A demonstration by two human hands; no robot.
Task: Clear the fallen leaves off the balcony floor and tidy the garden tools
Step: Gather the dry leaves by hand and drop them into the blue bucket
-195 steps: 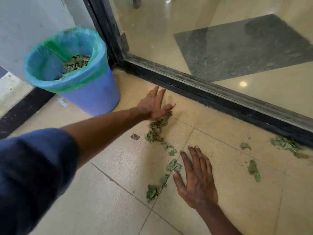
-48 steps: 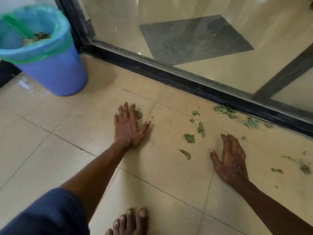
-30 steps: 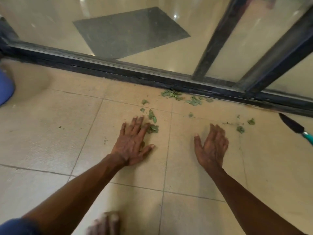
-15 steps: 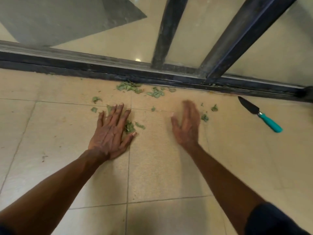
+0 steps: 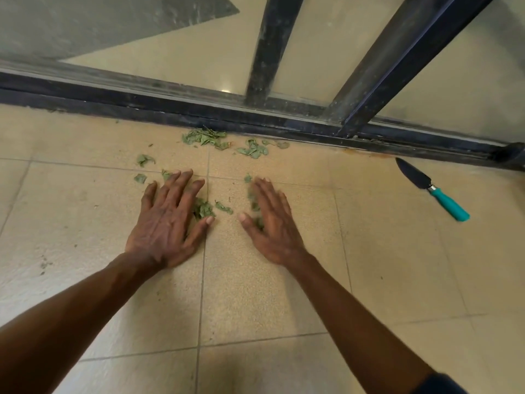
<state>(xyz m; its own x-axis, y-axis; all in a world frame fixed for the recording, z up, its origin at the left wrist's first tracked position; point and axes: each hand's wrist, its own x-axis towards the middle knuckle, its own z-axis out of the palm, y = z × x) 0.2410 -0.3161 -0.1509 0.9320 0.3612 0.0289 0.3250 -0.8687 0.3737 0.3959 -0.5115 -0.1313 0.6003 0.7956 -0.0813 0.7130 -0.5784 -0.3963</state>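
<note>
My left hand (image 5: 167,223) lies flat on the beige tile floor, fingers spread, with a small clump of green leaves (image 5: 203,209) tucked against its thumb side. My right hand (image 5: 272,223) is flat too, a short gap to the right, with a few leaf bits under its fingers. More fallen leaves (image 5: 206,137) lie in two loose piles by the door track, and single leaves (image 5: 145,159) sit left of my fingertips. A garden trowel (image 5: 431,189) with a dark blade and teal handle lies on the floor at the right.
A dark sliding-door track (image 5: 255,118) with glass panels and two black frame posts runs across the top. Beige floor tiles (image 5: 255,308) stretch toward me under both forearms.
The view swung right, away from the blue bin, which has left the frame. Both hands slid across the floor; the right hand moved left toward the left one, pushing leaves between them.
</note>
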